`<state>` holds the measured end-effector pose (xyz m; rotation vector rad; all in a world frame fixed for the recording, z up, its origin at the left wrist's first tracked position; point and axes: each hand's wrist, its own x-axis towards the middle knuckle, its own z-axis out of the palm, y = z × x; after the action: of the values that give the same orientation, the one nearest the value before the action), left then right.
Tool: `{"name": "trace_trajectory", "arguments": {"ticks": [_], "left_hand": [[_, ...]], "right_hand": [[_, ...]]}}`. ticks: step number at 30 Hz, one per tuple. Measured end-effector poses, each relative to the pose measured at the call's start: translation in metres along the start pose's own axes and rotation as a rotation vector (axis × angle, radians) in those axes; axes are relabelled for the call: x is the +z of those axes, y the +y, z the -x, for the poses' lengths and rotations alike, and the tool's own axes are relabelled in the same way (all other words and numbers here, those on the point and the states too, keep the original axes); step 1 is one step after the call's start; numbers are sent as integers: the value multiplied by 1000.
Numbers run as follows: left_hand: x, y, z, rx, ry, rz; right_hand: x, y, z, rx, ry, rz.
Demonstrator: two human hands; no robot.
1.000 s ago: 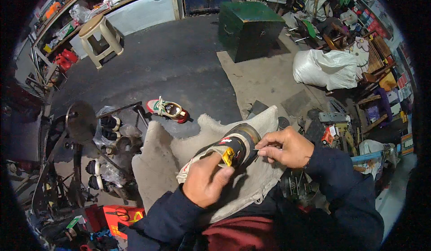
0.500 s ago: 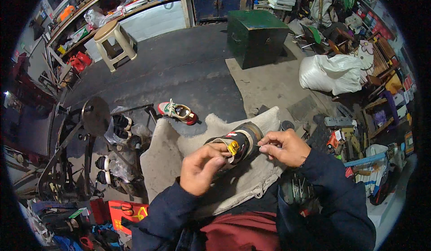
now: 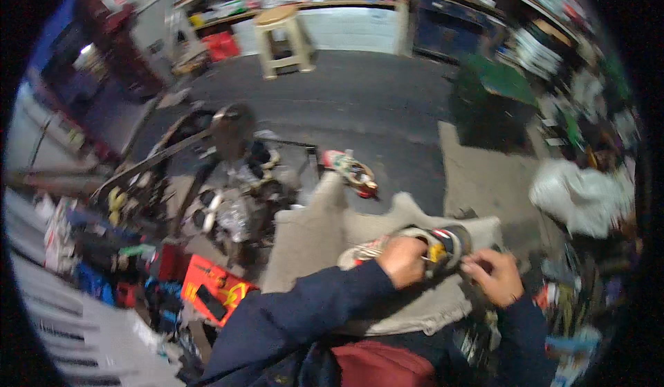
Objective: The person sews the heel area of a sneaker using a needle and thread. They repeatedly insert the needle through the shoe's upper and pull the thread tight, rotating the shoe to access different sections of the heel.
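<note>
Across my lap lies a thick beige cloth (image 3: pixel 308 238), and on it rests a dark sneaker (image 3: pixel 453 240) with pale laces, its heel turned to the right. My left hand (image 3: pixel 403 262) is closed on the shoe at its opening, beside a yellow patch of the lining (image 3: pixel 436 251). By the heel, my right hand (image 3: pixel 496 276) has thumb and fingertips pinched together; whatever is between them is too small and blurred to make out. A second sneaker (image 3: pixel 353 172), red, white and green, sits on the dark floor beyond the cloth.
A metal stand with a round plate (image 3: pixel 233 131) rises at the left, with several shoes and plastic bags around it. A red packet (image 3: pixel 207 287) lies near my left forearm. Farther off are a beige stool (image 3: pixel 283 41), a green chest (image 3: pixel 494 103) and a white sack (image 3: pixel 579 197).
My view has swung left, so the scene sits farther right and is blurred. The left hand has tilted over the shoe, and more of its laced front shows. The right hand stays by the heel.
</note>
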<state>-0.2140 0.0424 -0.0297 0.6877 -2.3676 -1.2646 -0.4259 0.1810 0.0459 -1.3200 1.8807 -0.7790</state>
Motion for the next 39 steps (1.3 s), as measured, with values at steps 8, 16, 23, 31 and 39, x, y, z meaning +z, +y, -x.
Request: {"name": "trace_trajectory", "arguments": {"ticks": [8,16,23,31,39], "left_hand": [[45,-9,-31,-185,-27,339],[8,2,-34,-227,-214,176],[27,-20,-34,-84,-50,241],[18,-18,-35,-40,-21,267],[10,7,-27,147,51,319]], "right_hand": [[14,-8,-6,-263,245,475],[21,-18,2,-315,125,413],[28,18,-14,-216,254,338],[24,55,-38,-191,385,472],[28,89,-34,-98,392,427]]}}
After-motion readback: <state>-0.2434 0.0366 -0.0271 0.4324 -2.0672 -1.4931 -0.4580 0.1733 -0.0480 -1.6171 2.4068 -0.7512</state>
